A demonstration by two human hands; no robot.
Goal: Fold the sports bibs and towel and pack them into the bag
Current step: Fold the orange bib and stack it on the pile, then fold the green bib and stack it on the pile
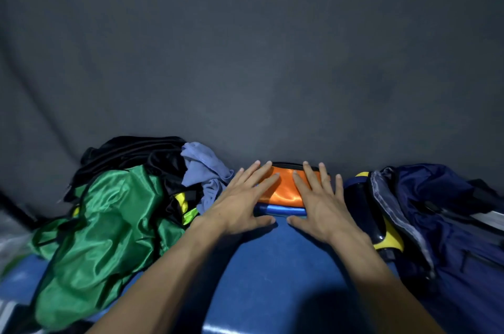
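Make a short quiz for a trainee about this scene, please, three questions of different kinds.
1. True or false: both hands lie flat on the orange bib.
2. Which item lies directly under the orange bib? A) blue bib B) green bib C) towel
3. On which side of the person is the bag, and is it open or closed?

Key
1. True: the left hand and right hand press on it with fingers spread.
2. A.
3. On the right; it is open.
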